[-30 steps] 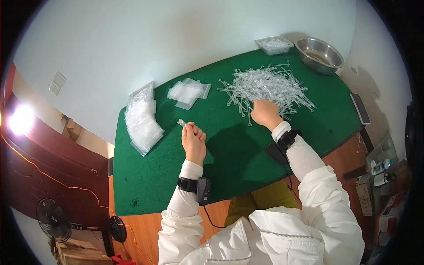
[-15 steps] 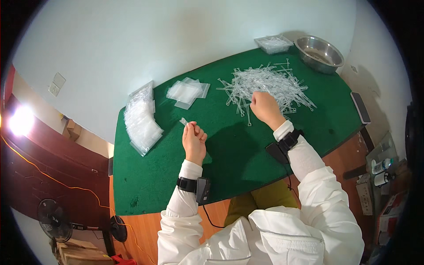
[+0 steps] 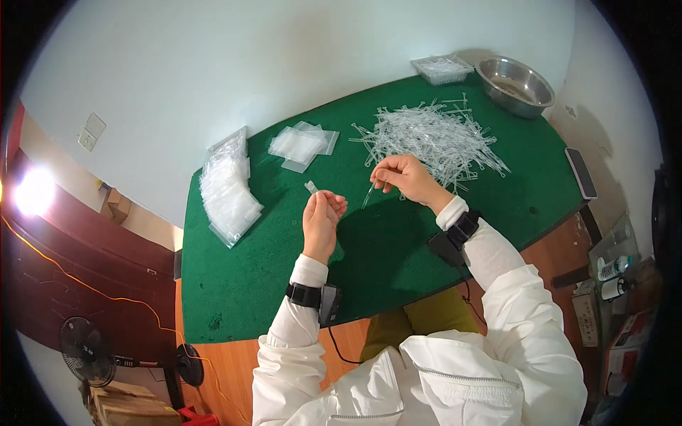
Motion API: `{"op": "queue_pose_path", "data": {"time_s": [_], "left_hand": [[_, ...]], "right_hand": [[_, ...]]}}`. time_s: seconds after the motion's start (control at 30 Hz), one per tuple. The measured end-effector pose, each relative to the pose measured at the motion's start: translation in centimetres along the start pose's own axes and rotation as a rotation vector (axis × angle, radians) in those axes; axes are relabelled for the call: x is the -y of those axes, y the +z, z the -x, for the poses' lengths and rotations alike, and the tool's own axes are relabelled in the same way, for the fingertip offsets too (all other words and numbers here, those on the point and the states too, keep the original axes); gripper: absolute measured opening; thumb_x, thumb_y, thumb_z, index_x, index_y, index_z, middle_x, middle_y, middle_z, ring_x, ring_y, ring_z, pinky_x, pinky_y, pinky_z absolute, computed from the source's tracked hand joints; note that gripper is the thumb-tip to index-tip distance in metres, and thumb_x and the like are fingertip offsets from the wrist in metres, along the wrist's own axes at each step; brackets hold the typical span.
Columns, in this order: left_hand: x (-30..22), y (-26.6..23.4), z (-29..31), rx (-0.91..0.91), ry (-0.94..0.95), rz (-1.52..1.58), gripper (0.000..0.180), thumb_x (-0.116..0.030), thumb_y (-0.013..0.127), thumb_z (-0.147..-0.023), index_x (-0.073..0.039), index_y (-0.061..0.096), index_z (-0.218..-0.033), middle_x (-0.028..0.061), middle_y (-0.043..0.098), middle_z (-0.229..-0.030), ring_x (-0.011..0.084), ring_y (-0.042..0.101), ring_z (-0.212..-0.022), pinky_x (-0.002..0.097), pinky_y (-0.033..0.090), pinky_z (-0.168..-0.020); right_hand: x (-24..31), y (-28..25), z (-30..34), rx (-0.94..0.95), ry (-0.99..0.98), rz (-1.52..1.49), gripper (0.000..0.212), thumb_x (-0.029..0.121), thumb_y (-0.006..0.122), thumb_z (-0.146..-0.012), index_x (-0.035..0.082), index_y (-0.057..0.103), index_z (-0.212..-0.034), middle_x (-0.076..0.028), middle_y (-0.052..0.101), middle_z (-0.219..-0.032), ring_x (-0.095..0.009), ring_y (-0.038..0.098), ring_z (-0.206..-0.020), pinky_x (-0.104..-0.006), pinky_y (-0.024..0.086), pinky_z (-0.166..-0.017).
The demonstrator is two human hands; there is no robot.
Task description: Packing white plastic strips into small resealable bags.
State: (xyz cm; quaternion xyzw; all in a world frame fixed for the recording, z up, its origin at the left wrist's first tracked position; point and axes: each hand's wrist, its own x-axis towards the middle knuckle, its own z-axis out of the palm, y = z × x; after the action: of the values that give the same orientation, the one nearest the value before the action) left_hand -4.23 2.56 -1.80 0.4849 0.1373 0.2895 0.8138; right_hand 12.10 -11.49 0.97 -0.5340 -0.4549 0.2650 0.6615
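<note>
My left hand (image 3: 322, 224) is closed round a small bundle of clear plastic pieces; its whitish tip (image 3: 311, 187) pokes out above the thumb, the rest hidden in the palm. To its right, my right hand (image 3: 408, 179) pinches a thin clear plastic stick (image 3: 368, 196) between thumb and fingertips, the stick slanting down over the green cloth. Just beyond that hand spreads a big loose pile of clear plastic sticks (image 3: 433, 138), many with a small loop at one end.
Flat clear zip bags (image 3: 304, 145) lie at the back centre, and a fanned stack of more bags (image 3: 229, 195) at the left. A clear tray of sticks (image 3: 442, 69) and a steel bowl (image 3: 516, 86) stand at the far right. A phone (image 3: 580, 173) rests at the right edge of the green table (image 3: 245, 295).
My right hand has come from the pile toward the left, now with a thin stick pinched in it. My left hand has shifted slightly right, still holding its bundle.
</note>
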Motion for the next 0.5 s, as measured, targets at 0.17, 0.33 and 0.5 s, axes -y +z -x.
{"op": "queue_pose_path", "data": {"time_s": [0.17,0.33,0.5], "left_hand": [[-0.4,0.8,0.5,0.12,-0.106,-0.09,0.026,-0.025,0.034,-0.097,-0.003,0.047,-0.095,0.0126,0.058,-0.098,0.0218,0.057,-0.088,0.0353,0.047,-0.082],[-0.9,2.0,1.5,0.31,-0.307,-0.172,0.029,-0.025,0.033,-0.097,0.0,0.047,-0.098,0.017,0.058,-0.104,0.0242,0.059,-0.09,0.0367,0.047,-0.083],[-0.7,2.1,1.6,0.373,-0.323,-0.153,0.029,-0.026,0.034,-0.097,-0.001,0.048,-0.102,0.0156,0.058,-0.1,0.0234,0.059,-0.089,0.0355,0.049,-0.079]], "right_hand": [[-0.1,0.4,0.2,0.045,0.042,-0.136,0.01,0.011,0.062,-0.083,0.001,0.062,-0.082,-0.004,0.062,-0.072,-0.009,0.058,-0.063,-0.0222,0.048,-0.057],[-0.3,1.0,0.4,0.112,0.042,-0.2,0.009,0.009,0.065,-0.08,0.002,0.059,-0.08,-0.004,0.063,-0.072,-0.009,0.057,-0.062,-0.0216,0.047,-0.058],[-0.6,1.3,0.4,0.133,0.019,-0.186,0.011,0.008,0.067,-0.078,0.002,0.058,-0.078,-0.004,0.062,-0.073,-0.008,0.056,-0.063,-0.0206,0.047,-0.059]]}}
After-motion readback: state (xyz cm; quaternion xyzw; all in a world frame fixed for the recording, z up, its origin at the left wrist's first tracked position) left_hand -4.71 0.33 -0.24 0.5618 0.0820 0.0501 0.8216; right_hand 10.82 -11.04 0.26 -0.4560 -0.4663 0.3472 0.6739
